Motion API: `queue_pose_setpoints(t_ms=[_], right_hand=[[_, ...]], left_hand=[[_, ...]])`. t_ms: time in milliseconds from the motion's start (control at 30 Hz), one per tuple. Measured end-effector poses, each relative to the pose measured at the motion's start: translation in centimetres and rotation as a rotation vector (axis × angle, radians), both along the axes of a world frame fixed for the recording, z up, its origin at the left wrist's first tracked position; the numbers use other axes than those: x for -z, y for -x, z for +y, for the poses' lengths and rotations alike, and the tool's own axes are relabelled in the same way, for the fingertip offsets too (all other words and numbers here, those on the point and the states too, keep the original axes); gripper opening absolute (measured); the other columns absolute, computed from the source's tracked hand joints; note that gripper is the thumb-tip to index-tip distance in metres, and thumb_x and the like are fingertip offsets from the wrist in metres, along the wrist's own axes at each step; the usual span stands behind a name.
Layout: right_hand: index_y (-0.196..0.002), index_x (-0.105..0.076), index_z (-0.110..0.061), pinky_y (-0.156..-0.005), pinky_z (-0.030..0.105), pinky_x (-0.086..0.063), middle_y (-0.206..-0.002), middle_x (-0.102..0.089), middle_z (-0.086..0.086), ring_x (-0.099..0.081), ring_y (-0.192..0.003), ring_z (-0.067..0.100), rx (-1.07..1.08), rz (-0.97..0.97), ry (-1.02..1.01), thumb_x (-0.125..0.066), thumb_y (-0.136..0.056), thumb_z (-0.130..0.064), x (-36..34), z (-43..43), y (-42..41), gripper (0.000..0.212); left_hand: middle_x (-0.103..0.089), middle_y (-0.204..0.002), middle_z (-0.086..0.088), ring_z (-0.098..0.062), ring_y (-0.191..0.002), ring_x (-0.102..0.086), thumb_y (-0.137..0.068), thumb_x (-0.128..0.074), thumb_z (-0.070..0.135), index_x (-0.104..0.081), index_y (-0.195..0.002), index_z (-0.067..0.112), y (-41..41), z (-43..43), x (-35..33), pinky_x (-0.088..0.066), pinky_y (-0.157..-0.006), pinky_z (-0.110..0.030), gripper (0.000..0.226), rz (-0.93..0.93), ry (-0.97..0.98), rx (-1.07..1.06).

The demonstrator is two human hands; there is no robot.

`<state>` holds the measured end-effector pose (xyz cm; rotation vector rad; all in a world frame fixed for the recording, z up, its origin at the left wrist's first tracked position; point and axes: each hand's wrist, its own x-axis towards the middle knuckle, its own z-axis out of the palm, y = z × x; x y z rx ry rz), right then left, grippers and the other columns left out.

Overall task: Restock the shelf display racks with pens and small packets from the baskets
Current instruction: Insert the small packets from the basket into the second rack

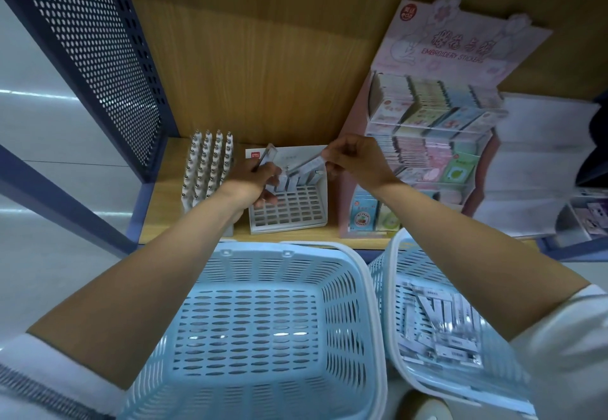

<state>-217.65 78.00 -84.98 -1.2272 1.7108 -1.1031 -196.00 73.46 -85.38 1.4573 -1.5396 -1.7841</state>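
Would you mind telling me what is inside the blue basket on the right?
A loose pile of small white packets lies in the right basket. The right forearm covers its far side, and anything under the top packets is hidden.

A: Where does the one camera sit?
B: On the person's head, looking forward and steeply down along both forearms.
A: Facing what?
B: The wooden shelf (166, 186), across mid-frame. The left basket (263, 268) and right basket (385, 275) fill the bottom, closest to the lens.
A: How near?
B: The left hand (253, 183) and right hand (355, 159) reach the shelf. The wide angle bends the perforated side panel (98, 58).
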Motion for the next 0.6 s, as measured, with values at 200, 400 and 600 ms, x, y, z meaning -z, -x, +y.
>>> queue_pose_setpoints(t_ms=[200, 400, 600], right_hand=[[-0.082, -0.069, -0.012, -0.062, 0.027, -0.055, -0.07, -0.07, 0.003, -0.068, -0.06, 0.016, 0.068, 0.415, 0.093, -0.074, -0.079, -0.012, 1.8, -0.3, 0.2, 0.005], [-0.084, -0.073, -0.006, -0.068, 0.02, -0.045, -0.082, -0.072, 0.006, -0.059, -0.068, 0.01, 0.006, 0.632, 0.056, -0.071, -0.08, -0.007, 4.2, -1.0, -1.2, 0.005], [-0.086, -0.075, -0.007, -0.07, 0.015, -0.039, -0.087, -0.072, 0.007, -0.056, -0.073, 0.006, -0.015, 0.736, 0.014, -0.068, -0.081, -0.006, 5.8, -1.6, -1.4, 0.008]], left_hand=[[-0.041, -0.065, -0.001, -0.012, -0.051, -0.035, -0.101, -0.047, 0.026, -0.056, -0.1, 0.013, -0.7, -0.6, 0.5, -0.03, -0.042, -0.019, 0.016, -0.026, -0.009, 0.042], [-0.054, -0.071, -0.004, -0.01, -0.054, -0.046, -0.101, -0.047, 0.029, -0.055, -0.099, 0.011, -1.4, -0.9, 1.1, -0.035, -0.049, -0.018, 0.02, 0.014, 0.054, 0.033], [-0.065, -0.073, -0.009, -0.01, -0.039, -0.043, -0.101, -0.046, 0.015, -0.055, -0.09, 0.01, -2.5, -1.4, 1.8, -0.034, -0.039, -0.02, 0.015, 0.052, 0.19, 0.001]])
